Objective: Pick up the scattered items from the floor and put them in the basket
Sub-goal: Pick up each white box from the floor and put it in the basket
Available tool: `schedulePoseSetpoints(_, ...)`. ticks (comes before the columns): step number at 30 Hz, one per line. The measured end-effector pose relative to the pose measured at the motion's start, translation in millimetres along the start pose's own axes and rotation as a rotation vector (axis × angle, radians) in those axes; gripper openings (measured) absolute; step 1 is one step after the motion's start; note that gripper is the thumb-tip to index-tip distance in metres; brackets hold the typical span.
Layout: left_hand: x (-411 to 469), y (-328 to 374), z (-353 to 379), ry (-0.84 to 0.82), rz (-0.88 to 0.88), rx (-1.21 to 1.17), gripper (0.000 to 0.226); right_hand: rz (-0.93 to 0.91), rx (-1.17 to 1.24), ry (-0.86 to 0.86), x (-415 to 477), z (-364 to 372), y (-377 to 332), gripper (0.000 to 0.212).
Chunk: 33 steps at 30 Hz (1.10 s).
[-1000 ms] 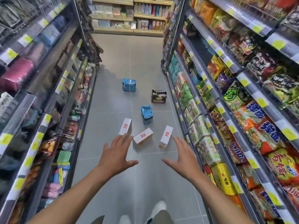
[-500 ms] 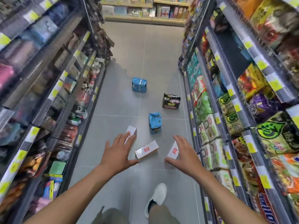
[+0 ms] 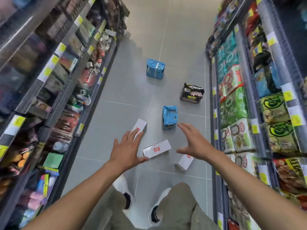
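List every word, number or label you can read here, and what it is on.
Nothing reads clearly.
White boxes: red square logo, marks too small.
Black packet: white and red lettering, blurred.
Blue packs: print blurred.
Yellow shelf tags: blurred.
Green snack bags: characters blurred.

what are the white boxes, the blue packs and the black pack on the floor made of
White boxes: likely matte cardboard, given the flat faces, crisp edges and lack of glare. Blue packs: seemingly glossy plastic film, crinkled and catching bright highlights. Black pack: probably similar soft printed plastic wrap, wrinkled with a puckered top seam.
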<state>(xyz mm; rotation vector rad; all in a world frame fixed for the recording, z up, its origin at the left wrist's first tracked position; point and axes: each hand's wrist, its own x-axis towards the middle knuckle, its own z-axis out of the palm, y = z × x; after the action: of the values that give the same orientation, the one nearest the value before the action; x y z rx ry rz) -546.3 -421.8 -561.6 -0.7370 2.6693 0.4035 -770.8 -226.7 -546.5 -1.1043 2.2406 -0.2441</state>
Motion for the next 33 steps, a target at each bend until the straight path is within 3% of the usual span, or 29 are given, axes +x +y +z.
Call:
schedulePoseSetpoints(13, 178, -55, 258, -0.056, 0.067, -0.060, 0.112, -0.033, -0.265, -0.228, 212, 222, 118, 0.120)
schedulePoseSetpoints(21, 272, -56, 427, -0.191, -0.067, -0.047, 0.130, -0.034, -0.512, -0.285, 309, 360, 193, 0.125)
schedulePoseSetpoints(28, 300, -55, 496, -0.189, -0.100, -0.092, 0.116, -0.088, -0.566, -0.300, 342, 414, 212, 0.122)
schedulePoseSetpoints(33, 304, -52, 505, -0.176, -0.090, -0.155, 0.105, -0.115, -0.539, -0.264, 347, 421, 214, 0.102)
